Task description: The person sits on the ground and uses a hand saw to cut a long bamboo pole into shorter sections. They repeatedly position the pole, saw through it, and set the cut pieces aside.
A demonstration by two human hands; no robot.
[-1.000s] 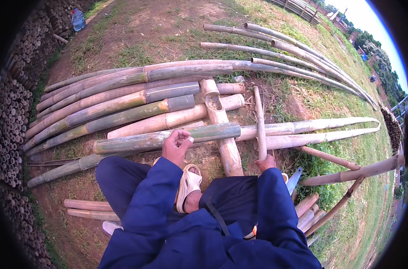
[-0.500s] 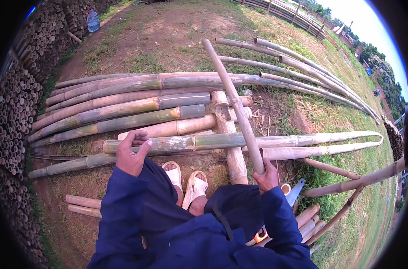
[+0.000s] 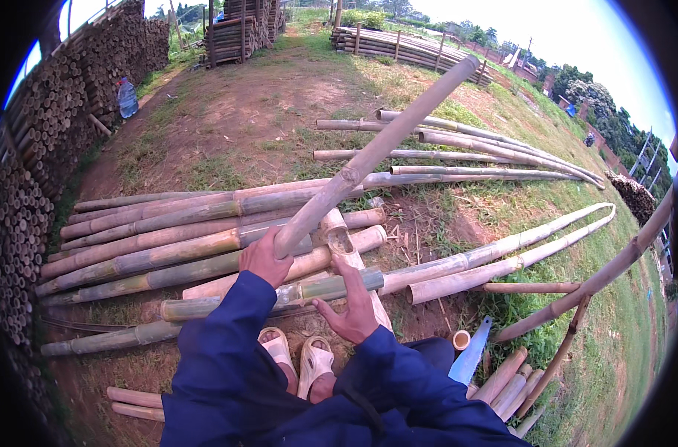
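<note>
My left hand [image 3: 266,257] is wrapped round the lower end of a dry tan bamboo pole [image 3: 378,154], which slants up and away to the right. Below it, my right hand [image 3: 356,302] has its fingers stretched out and thumb apart, over a greenish bamboo pole [image 3: 197,307] lying crosswise before my feet; whether it touches that pole I cannot tell. Just beyond my right fingertips is a thick upright-slanting bamboo post [image 3: 337,237] with a cut-out notch near its top. The greenish pole crosses this post.
Several long bamboo poles [image 3: 141,242] lie side by side at left, more [image 3: 495,149] at far right. A bluish blade like a saw's [image 3: 471,350] stands by short bamboo pieces [image 3: 503,376] at lower right, near a slanting bamboo rail [image 3: 585,281]. Stacked bamboo [image 3: 33,186] walls the left.
The tan pole has passed from my right hand to my left and now tilts up to the right. My right hand has let go and moved left. The view has tipped up.
</note>
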